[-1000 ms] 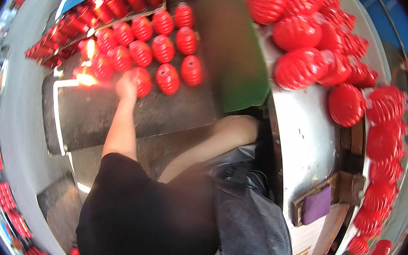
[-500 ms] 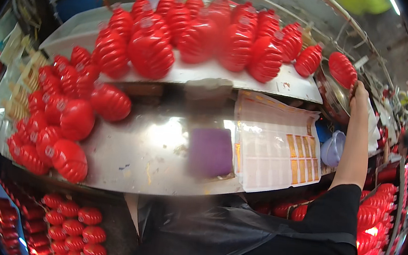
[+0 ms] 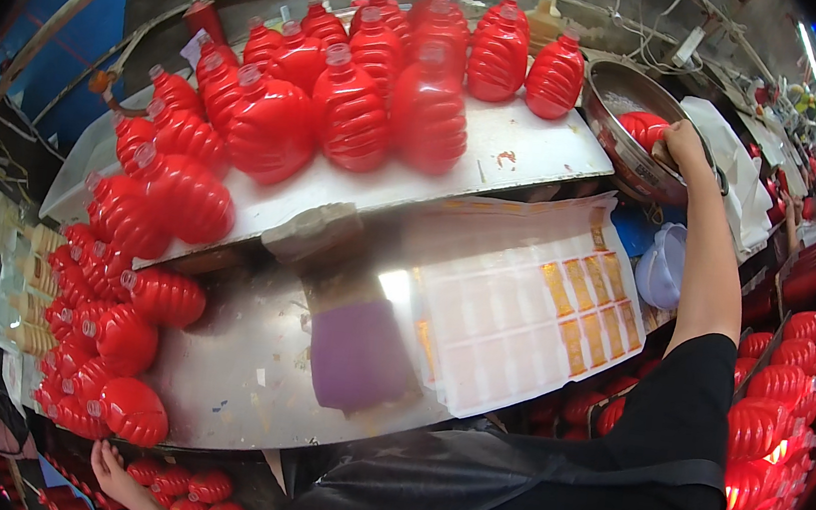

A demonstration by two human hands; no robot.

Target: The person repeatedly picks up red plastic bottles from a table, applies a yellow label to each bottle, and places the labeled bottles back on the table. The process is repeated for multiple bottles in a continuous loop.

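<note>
My right hand [image 3: 684, 146], arm stretched far to the right, is closed round the end of a red ribbed bottle-shaped piece [image 3: 644, 129]. That piece lies low inside a wide metal pan [image 3: 603, 86], its lower side hidden by the rim. At the lower left, my left hand [image 3: 110, 471] holds nothing, with its fingers apart. It is just below the metal table's front edge, close to a red ribbed bottle [image 3: 135, 411] on the table and above more red bottles [image 3: 211, 485] lower down.
Red bottles [image 3: 354, 108] crowd the white shelf [image 3: 500, 153]; more lie at the table's left. A purple block [image 3: 358, 355] and a white sheet with gold strips [image 3: 523, 308] are on the metal table [image 3: 233, 376]. A lilac tub [image 3: 663, 266] stands below the pan.
My right hand has lowered the red bottle-shaped piece into the pan. My left hand has come up from the lower bottles toward the table edge. The view has tilted.
</note>
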